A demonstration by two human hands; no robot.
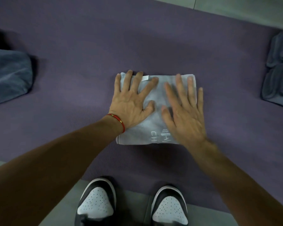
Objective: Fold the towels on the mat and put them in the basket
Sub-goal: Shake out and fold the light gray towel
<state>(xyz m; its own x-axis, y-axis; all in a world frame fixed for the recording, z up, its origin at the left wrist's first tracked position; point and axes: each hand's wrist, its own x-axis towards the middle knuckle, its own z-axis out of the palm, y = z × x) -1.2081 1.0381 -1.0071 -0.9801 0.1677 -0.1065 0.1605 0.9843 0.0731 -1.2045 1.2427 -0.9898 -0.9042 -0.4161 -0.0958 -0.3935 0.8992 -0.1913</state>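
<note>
Head view: both hands, left hand (pixel 131 101) and right hand (pixel 185 111), press flat-fingered on the folded towel (pixel 155 124), its long axis running away from the shoes (pixel 96 204) on the mat (pixel 72 62).

Motion blurs the right hand (pixel 185 110), which covers part of the white lettering (pixel 160 137) on the folded pale towel (pixel 155 124), leaving it unreadable. A dark blue cloth (pixel 8 75) and a grey-blue cloth (pixel 279 70) are cut off by the left and right edges.
</note>
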